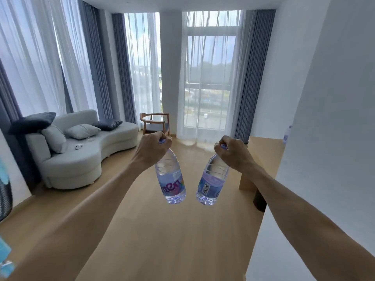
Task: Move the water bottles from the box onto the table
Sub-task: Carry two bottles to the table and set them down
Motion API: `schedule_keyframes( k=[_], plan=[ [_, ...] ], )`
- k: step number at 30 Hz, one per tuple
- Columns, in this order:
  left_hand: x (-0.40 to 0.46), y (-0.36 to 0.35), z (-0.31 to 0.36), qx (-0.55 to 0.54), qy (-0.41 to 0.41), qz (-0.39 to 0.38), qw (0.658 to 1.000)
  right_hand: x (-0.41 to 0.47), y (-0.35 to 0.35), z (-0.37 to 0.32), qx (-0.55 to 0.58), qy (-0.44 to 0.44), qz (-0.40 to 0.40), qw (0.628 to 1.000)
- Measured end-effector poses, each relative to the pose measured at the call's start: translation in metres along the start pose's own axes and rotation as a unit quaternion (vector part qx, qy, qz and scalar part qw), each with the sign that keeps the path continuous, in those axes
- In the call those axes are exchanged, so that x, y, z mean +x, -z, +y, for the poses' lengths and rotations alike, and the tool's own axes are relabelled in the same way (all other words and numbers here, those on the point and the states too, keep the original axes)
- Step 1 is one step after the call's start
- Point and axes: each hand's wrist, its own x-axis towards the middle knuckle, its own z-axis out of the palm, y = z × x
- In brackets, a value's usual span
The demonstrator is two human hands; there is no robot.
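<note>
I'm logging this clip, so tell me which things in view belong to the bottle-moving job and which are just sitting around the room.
Part of the job:
- left hand, gripping the left bottle by its cap
- right hand, gripping the right bottle by its cap
- wooden table at right

Just lying about:
- sofa with cushions
- wooden chair
- curtains

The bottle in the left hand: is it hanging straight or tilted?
Tilted. The left hand grips the bottle at its cap, and the base swings inward, toward the bottle in the right hand.
</note>
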Motion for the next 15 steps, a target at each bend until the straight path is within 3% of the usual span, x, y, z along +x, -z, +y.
schedule_keyframes(
  k=[15],
  plan=[
    [0.253, -0.157, -0.103, -0.012, -0.019, -0.033, 0.999, 0.235, -0.073, 0.14, -0.006, -0.039, 0.037, 0.999]
  ],
)
